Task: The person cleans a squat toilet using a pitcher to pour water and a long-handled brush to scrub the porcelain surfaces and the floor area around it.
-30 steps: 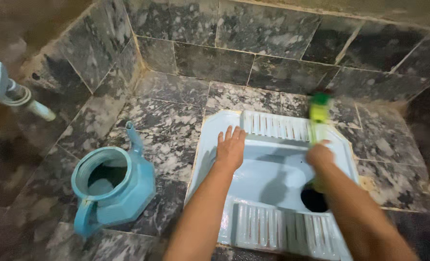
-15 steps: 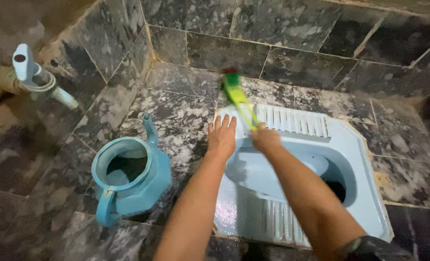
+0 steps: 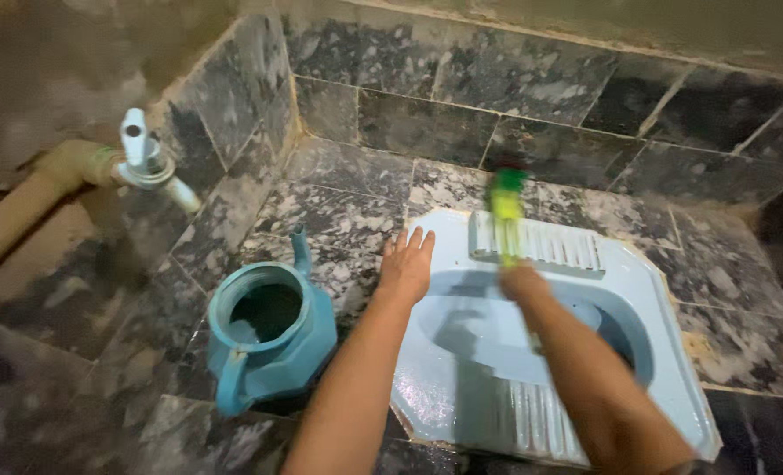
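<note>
A light blue squat toilet pan (image 3: 655, 290) is set into the marble floor. My left hand (image 3: 405, 264) lies flat, fingers spread, on the pan's left rim. My right hand (image 3: 521, 283) is closed around a green and yellow brush handle (image 3: 505, 207), which is blurred and points up and away over the ribbed far footrest (image 3: 549, 249). The brush's lower end is hidden behind my hand and forearm.
A teal plastic water jug (image 3: 273, 339) with a spout stands on the floor left of the pan. A white tap (image 3: 145, 163) on a beige pipe (image 3: 22, 207) juts from the left wall. Dark marble tiles (image 3: 532, 79) form the back wall.
My right hand and the brush have swung from the right side of the pan to the left, then back toward the middle. The view has shifted left. My left hand stays on the rim.
</note>
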